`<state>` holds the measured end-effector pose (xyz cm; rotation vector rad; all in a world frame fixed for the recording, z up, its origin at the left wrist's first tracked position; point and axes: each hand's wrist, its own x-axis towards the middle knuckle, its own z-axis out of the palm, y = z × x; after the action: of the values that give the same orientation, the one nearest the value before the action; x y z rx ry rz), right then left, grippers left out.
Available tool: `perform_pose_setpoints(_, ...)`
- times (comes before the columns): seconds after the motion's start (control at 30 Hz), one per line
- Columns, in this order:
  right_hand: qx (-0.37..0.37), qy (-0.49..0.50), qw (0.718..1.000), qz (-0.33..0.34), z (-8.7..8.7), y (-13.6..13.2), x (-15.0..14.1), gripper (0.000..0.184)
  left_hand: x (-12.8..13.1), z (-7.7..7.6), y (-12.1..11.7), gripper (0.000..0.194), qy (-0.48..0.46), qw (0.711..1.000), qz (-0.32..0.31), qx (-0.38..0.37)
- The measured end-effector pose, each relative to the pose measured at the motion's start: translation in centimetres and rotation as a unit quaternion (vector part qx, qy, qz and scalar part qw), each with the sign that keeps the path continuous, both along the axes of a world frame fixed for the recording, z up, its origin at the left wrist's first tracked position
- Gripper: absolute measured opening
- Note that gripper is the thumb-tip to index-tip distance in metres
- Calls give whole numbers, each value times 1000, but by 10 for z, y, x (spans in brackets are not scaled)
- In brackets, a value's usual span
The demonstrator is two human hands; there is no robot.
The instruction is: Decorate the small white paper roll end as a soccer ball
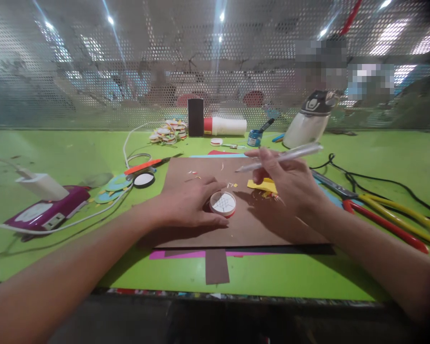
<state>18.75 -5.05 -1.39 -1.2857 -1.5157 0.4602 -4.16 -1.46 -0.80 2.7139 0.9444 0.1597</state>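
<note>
My left hand (188, 200) rests on a brown card sheet (243, 224), thumb and forefinger closed round a small round white disc with a red rim (223, 204) marked with crossed lines. My right hand (286, 184) hovers just right of the disc and pinches a white pen (283, 156), its tip pointing left above the sheet. A yellow paper piece (261, 184) and small scraps lie under the right hand.
On the green table: a purple power bank with charger and white cable (46, 210) at left, paper circles (111, 188), a black-rimmed disc (144, 179), a stack of finished discs (168, 131), a glue bottle (225, 126), a blue paint pot (253, 137), scissors and pliers (380, 210) at right.
</note>
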Motion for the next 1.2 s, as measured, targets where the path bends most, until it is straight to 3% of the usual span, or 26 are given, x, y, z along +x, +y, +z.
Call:
perform_pose_setpoints(0.1,-10,47,999,-19,0,1,1,54,1,-1,0,61,-6,1000,-8,-12)
perform_pose_setpoints(0.3,-24,106,994,24,0,-1,-1,48,0,-3,4,48,-19,999,-8,-27)
perform_pose_setpoints(0.43,-39,71,996,20,2,-6,-7,44,1,-4,4,46,-19,1000,-7,-19)
perform_pose_setpoints(0.6,-35,13,998,54,5,-11,-12,54,2,-5,3,51,-1,1000,6,7)
perform_pose_setpoints(0.7,-22,-2,998,51,4,-11,-12,47,2,-5,2,53,16,1000,15,11)
perform_pose_setpoints(0.9,21,60,998,10,-3,-5,-7,17,4,-4,0,52,-1,998,54,24)
perform_pose_setpoints(1.2,22,1,1000,-9,-1,-10,-7,14,8,5,-15,48,-59,986,153,39)
